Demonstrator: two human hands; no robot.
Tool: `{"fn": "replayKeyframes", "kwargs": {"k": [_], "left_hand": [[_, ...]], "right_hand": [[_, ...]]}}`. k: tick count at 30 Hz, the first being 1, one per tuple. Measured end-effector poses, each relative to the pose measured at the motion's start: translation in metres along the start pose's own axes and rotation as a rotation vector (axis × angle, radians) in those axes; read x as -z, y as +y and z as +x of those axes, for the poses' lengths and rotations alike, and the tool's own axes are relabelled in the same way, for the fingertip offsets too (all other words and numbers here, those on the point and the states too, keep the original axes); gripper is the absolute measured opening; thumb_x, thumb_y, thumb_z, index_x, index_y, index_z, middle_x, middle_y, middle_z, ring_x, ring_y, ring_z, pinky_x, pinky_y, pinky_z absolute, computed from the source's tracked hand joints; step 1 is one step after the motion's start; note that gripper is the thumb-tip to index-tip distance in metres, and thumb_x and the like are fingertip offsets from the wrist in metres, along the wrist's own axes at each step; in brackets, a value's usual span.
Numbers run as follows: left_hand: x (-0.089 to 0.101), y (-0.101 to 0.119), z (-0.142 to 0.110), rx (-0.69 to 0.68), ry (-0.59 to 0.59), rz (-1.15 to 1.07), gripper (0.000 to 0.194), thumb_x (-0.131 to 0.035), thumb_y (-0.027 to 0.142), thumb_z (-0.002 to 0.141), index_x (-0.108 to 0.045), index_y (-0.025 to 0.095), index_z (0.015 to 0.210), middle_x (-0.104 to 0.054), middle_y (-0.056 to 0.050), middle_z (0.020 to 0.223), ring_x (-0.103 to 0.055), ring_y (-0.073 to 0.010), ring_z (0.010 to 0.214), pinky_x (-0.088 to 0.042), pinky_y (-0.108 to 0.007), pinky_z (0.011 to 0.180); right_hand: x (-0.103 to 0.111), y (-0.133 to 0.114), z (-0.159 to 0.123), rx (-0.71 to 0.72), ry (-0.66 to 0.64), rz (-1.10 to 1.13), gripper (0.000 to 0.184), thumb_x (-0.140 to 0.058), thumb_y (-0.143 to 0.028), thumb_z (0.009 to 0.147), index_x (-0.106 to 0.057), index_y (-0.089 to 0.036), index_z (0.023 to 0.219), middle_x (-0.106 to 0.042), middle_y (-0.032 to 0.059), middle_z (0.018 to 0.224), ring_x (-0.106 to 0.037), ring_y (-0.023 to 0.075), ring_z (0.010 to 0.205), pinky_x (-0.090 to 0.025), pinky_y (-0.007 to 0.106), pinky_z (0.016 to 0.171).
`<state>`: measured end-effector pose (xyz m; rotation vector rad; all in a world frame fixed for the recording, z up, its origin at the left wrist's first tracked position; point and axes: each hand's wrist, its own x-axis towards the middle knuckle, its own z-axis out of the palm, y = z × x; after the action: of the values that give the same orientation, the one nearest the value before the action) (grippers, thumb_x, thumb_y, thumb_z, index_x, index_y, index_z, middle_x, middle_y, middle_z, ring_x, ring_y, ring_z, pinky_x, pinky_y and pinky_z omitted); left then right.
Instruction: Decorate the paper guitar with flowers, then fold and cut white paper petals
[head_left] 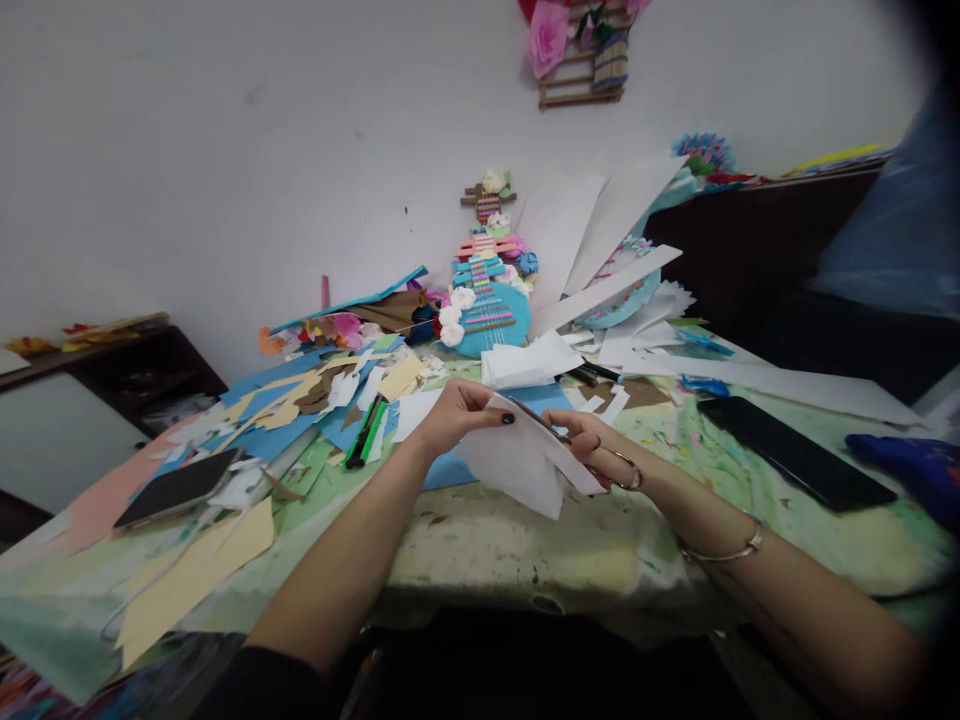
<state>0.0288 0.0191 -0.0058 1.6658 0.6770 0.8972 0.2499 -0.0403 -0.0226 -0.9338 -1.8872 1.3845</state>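
My left hand (469, 415) pinches the upper edge of a sheet of white paper (517, 465), thumb in front. In my right hand (592, 450) is a pair of scissors (622, 468), with a metal handle loop showing near the wrist. The blades lie along the paper and point up and left toward my left thumb. A strip of the paper hangs to the right of the blades, by my right fingers. Just behind my hands lies a stack of folded white paper (532, 360).
A blue guitar-shaped craft (491, 320) leans on the wall. Paper scraps (322, 390) and a green-and-black box cutter-like object (366, 432) lie left. A black phone (795, 452) lies right, another dark phone-like device (180, 487) left. Long white strips (795, 385) stretch across the right side.
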Motion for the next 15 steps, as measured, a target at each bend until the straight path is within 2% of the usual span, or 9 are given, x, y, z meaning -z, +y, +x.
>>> {"fn": "replayKeyframes", "kwargs": {"k": [6,12,15], "left_hand": [[-0.0035,0.0000,-0.0006,-0.001,-0.029,-0.021,0.023,-0.077,0.030,0.060,-0.073,0.010,0.072,-0.070,-0.006,0.064,-0.062,-0.0140,0.052,-0.046,-0.020,0.048],[-0.0022,0.0027,-0.0021,0.021,-0.042,-0.020,0.024,-0.077,0.030,0.061,-0.073,0.010,0.073,-0.070,-0.006,0.065,-0.062,-0.0139,0.052,-0.046,-0.020,0.048],[-0.0019,0.0026,-0.0022,0.013,-0.043,-0.028,0.023,-0.077,0.030,0.061,-0.073,0.010,0.072,-0.069,-0.005,0.064,-0.061,-0.0137,0.052,-0.045,-0.020,0.048]], "right_hand": [[0.0009,0.0052,0.0007,0.033,-0.018,0.039,0.074,-0.046,-0.083,0.060,-0.045,-0.019,0.097,-0.055,-0.0024,0.057,-0.044,0.0082,0.033,-0.034,0.018,0.026],[0.0009,0.0043,0.0019,0.039,-0.053,0.091,0.075,-0.055,-0.082,0.053,-0.045,-0.019,0.094,-0.053,-0.0056,0.051,-0.040,0.0071,0.029,-0.031,0.017,0.025],[0.0016,0.0038,0.0014,0.020,-0.029,0.018,0.071,-0.052,-0.080,0.058,-0.045,-0.019,0.093,-0.048,-0.0073,0.046,-0.038,0.0069,0.026,-0.030,0.016,0.023]]}}
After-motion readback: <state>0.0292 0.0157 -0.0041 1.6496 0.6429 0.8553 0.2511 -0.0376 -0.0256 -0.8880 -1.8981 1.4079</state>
